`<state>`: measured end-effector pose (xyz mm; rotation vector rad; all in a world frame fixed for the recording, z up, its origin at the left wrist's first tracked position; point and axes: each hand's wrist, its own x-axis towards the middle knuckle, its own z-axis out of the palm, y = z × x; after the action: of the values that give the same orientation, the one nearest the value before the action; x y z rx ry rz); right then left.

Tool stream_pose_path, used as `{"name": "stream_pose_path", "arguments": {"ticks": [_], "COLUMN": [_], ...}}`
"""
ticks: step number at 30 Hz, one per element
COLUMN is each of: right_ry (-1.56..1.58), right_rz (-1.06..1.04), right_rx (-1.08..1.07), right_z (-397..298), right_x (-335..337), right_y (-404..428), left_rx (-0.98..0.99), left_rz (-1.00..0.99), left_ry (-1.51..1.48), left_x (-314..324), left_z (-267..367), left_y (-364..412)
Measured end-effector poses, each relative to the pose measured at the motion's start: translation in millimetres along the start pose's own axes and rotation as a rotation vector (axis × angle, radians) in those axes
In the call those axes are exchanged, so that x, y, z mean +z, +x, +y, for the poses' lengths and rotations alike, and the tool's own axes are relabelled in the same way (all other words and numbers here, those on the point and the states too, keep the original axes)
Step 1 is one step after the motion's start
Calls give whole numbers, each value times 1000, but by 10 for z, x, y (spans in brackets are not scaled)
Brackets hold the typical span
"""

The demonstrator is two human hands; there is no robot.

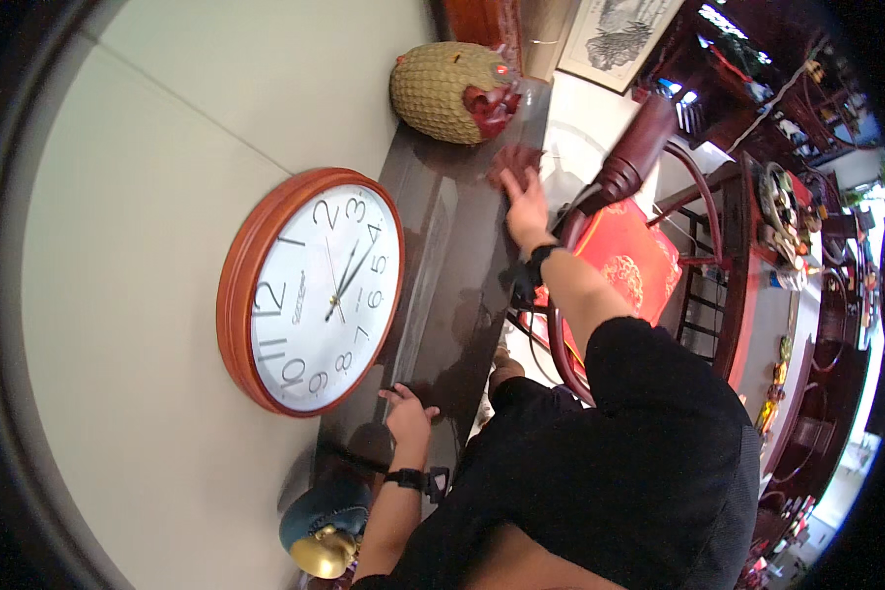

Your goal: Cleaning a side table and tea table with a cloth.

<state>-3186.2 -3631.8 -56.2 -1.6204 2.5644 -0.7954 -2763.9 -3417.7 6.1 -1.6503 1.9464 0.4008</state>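
A round wall clock (324, 295) with an orange-brown frame and white face leans against the wall on a dark, glossy cabinet top (442, 258). Just below the clock in the picture, my left hand (409, 420) has its fingers apart and holds nothing. It is over the cabinet top; whether it touches is unclear. My right hand (527, 210) is at the cabinet's front edge, its fingertips on a blurred dark red cloth (512, 162). Close to that cloth stands a scaly yellow-green ornament (442, 92) with dark red parts. Both wrists wear black straps.
A dark blue and gold ornament (324, 527) sits by my left forearm. Beside my right arm is a dark wooden chair (627, 158) with red, gold-patterned cushions (623, 265). A framed picture (619, 40) and a long wooden table (737, 317) lie beyond.
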Motion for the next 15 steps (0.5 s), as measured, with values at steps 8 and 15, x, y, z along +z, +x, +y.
{"name": "stream_pose_path", "arguments": {"ticks": [8, 15], "right_ry": [417, 471], "right_rz": [-414, -1274], "right_rx": [-799, -208], "right_z": [-896, -437], "right_x": [-1022, -1681], "right_y": [-2951, -4129], "left_rx": [46, 125], "left_rz": [53, 141], "left_ry": [-23, 83], "left_x": [-48, -22], "left_z": [-36, -102], "left_y": [64, 5]}}
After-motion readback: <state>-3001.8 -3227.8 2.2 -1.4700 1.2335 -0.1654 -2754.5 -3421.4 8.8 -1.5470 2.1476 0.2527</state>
